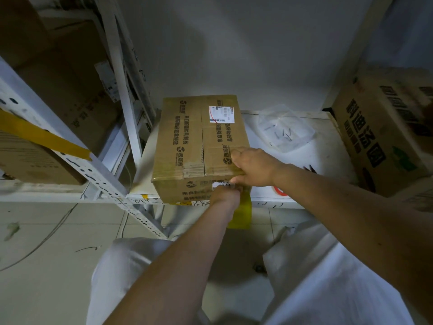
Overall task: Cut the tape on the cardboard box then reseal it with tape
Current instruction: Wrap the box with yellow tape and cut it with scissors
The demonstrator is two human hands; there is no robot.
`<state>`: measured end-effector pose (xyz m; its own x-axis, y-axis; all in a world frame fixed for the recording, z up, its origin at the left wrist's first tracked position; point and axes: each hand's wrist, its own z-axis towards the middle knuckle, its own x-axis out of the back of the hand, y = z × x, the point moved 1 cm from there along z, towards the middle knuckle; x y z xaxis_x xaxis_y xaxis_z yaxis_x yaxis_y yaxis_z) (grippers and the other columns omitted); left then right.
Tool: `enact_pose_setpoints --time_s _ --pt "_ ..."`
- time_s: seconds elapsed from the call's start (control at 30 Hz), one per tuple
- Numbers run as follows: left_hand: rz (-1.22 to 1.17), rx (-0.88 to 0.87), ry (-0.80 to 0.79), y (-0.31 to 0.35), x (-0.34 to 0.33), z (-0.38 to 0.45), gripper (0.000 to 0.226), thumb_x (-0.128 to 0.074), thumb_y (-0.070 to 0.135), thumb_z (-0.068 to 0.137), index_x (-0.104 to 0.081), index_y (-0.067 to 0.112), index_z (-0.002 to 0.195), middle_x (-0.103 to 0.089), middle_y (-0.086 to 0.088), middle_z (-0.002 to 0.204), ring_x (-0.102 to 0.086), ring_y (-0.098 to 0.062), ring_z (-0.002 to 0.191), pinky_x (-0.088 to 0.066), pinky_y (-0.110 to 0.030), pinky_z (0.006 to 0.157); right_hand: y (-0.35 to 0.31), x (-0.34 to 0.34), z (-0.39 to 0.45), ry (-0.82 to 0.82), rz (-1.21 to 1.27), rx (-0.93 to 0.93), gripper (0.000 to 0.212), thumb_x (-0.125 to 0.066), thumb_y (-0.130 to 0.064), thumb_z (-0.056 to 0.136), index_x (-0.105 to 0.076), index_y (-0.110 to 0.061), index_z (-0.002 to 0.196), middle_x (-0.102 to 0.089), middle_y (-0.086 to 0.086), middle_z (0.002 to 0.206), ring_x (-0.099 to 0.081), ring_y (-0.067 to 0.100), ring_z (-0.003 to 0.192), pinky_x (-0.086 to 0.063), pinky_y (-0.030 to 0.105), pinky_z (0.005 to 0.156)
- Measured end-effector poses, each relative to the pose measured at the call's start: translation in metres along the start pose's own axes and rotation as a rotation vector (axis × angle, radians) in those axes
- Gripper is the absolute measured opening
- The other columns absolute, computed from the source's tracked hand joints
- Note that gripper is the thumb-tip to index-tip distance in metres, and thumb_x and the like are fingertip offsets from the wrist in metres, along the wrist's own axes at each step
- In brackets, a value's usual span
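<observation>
1. At the centre of the frame, a closed cardboard box (201, 146) sat on a white shelf (269, 200), its near face flush with the shelf's front edge and its top printed with dark characters either side of the centre seam.
2. A white shipping label (220, 114) was stuck to the box's top, toward the far right corner.
3. The right hand (254, 166) lay over the box's near right top corner, fingers curled over the top and the thumb pressing along the top front edge.
4. The left hand (226, 195) was against the box's front face just below that thumb, fingers bunched as if pinching a strip of yellow tape (242, 214); the fingertips were hidden, so I could not tell the exact grip.
5. That tape hung down from the box's lower right front, below the shelf edge.
6. To the right of the box, a clear plastic bag (287, 129) holding small dark pieces lay on the shelf.
7. At the right edge of the frame stood a larger printed carton (384, 130).
8. On the left, a white metal rack (98, 174) held more cartons (35, 160), with a yellow tape band (44, 137) across its beam.
</observation>
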<state>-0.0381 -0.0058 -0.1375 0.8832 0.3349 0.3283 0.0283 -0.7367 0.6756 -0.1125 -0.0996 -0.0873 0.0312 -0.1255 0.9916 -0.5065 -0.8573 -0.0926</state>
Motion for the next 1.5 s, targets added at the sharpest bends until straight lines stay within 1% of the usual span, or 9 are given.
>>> enact_pose_setpoints --time_s 0.1,0.37,0.53,0.6,0.67,0.9,1.07,1.27,1.5 --pt "-0.001 0.016 0.008 0.001 0.0 0.002 0.031 -0.057 0.036 0.092 -0.06 0.007 0.104 -0.064 -0.012 0.112 -0.059 -0.03 0.109 -0.047 -0.036 0.092 -0.001 0.0 -0.001 -0.03 0.013 0.005 0.038 -0.067 -0.04 0.083 -0.041 -0.017 0.099 -0.047 0.001 0.107 -0.043 0.013 0.088 -0.033 0.024 0.073" --pt "-0.041 0.041 -0.005 0.003 -0.001 0.006 0.043 -0.063 0.038 0.087 -0.057 0.007 0.116 -0.063 -0.013 0.119 -0.059 -0.031 0.113 -0.046 -0.042 0.102 0.013 -0.002 -0.015 -0.091 0.197 0.034 0.038 -0.065 -0.001 0.075 -0.037 -0.019 0.094 -0.042 -0.001 0.106 -0.04 0.015 0.093 -0.038 0.027 0.071" --pt "-0.047 0.0 -0.036 0.0 0.002 0.009 0.043 -0.066 0.027 0.086 -0.059 0.001 0.118 -0.063 -0.018 0.122 -0.062 -0.033 0.112 -0.052 -0.043 0.095 0.045 -0.012 -0.032 0.155 0.83 -0.38 0.016 -0.061 -0.007 0.081 -0.048 -0.015 0.087 -0.05 0.001 0.089 -0.049 0.019 0.084 -0.041 0.032 0.072" --pt "-0.058 -0.005 -0.037 -0.002 0.001 0.011 0.042 -0.067 0.027 0.086 -0.06 0.0 0.117 -0.063 -0.019 0.121 -0.063 -0.033 0.111 -0.053 -0.043 0.093 0.067 -0.033 -0.041 0.19 0.616 -0.623 0.009 -0.057 -0.012 0.086 -0.049 -0.013 0.082 -0.057 0.005 0.088 -0.055 0.025 0.086 -0.04 0.031 0.07" --pt "-0.065 -0.003 -0.041 -0.003 0.0 0.013 0.041 -0.067 0.026 0.086 -0.06 0.0 0.117 -0.063 -0.019 0.121 -0.063 -0.033 0.111 -0.054 -0.042 0.092 0.077 -0.055 -0.049 0.021 0.34 -0.761 0.013 -0.055 -0.021 0.091 -0.05 -0.008 0.091 -0.06 0.009 0.094 -0.058 0.027 0.085 -0.04 0.028 0.067" --pt "-0.072 0.0 -0.044 -0.005 0.001 0.014 0.044 -0.068 0.028 0.086 -0.058 0.0 0.118 -0.063 -0.019 0.121 -0.062 -0.034 0.111 -0.052 -0.045 0.094 0.068 -0.082 -0.044 -0.123 -0.007 -0.787 0.026 -0.045 -0.015 0.095 -0.064 -0.007 0.11 -0.068 0.008 0.097 -0.066 0.023 0.089 -0.049 0.027 0.069" --pt "-0.097 -0.007 -0.035 -0.006 0.002 0.013 0.045 -0.068 0.027 0.086 -0.057 -0.001 0.119 -0.062 -0.019 0.122 -0.062 -0.034 0.112 -0.052 -0.042 0.094 0.072 -0.084 -0.042 -0.103 -0.054 -0.818 0.024 -0.047 -0.019 0.096 -0.064 -0.009 0.11 -0.068 0.006 0.095 -0.065 0.021 0.087 -0.043 0.026 0.061" --pt "-0.146 -0.031 -0.003 -0.012 0.003 0.008 0.045 -0.074 0.026 0.081 -0.06 0.0 0.114 -0.065 -0.018 0.116 -0.064 -0.033 0.107 -0.053 -0.044 0.092 0.079 -0.088 -0.053 -0.126 -0.047 -0.841 0.046 -0.062 -0.033 0.086 -0.046 -0.005 0.119 -0.052 0.015 0.116 -0.054 0.027 0.106 -0.05 0.032 0.083" --pt "-0.189 -0.035 -0.033 -0.014 0.002 -0.005 0.01 -0.069 0.022 0.086 -0.065 0.017 0.095 -0.068 -0.008 0.112 -0.063 -0.028 0.106 -0.048 -0.044 0.1 0.086 -0.078 -0.064 -0.26 0.088 -0.929 0.045 -0.07 -0.035 0.077 -0.051 -0.007 0.107 -0.058 0.0 0.084 -0.058 0.017 0.08 -0.049 0.027 0.067"
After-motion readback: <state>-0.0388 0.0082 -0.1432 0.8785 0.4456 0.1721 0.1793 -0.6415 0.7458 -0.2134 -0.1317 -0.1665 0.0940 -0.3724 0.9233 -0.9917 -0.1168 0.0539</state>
